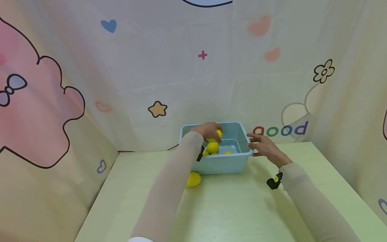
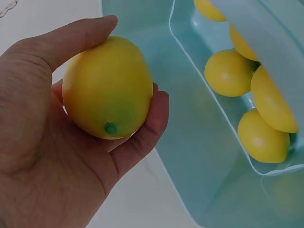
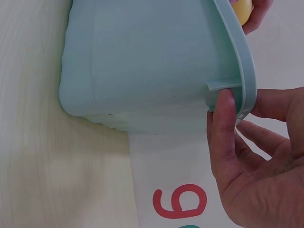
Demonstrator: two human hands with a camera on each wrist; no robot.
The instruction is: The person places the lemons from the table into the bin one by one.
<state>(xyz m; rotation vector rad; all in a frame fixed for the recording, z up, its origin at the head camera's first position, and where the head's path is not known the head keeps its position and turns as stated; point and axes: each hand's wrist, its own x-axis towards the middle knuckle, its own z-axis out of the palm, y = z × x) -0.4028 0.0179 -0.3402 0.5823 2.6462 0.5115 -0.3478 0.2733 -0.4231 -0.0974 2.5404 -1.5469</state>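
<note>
My left hand (image 1: 208, 130) is over the left part of a light blue plastic bin (image 1: 223, 165), its fingers and thumb curled round a yellow lemon (image 2: 108, 85) with a green stem end. Several more lemons (image 2: 230, 72) lie in the bin below. At the bin's right side my right hand (image 1: 267, 148) pinches the rim (image 3: 249, 71), the thumb on one side and fingers under the lip. Another yellow lemon (image 1: 193, 179), partly covered by the left forearm, lies on the table in front of the bin.
The bin stands on a pale wooden table (image 1: 229, 208) near its back edge. Behind it hangs a printed curtain (image 1: 181, 74) with hearts, a star and the word "good". Each wrist carries a small black camera (image 1: 274, 181).
</note>
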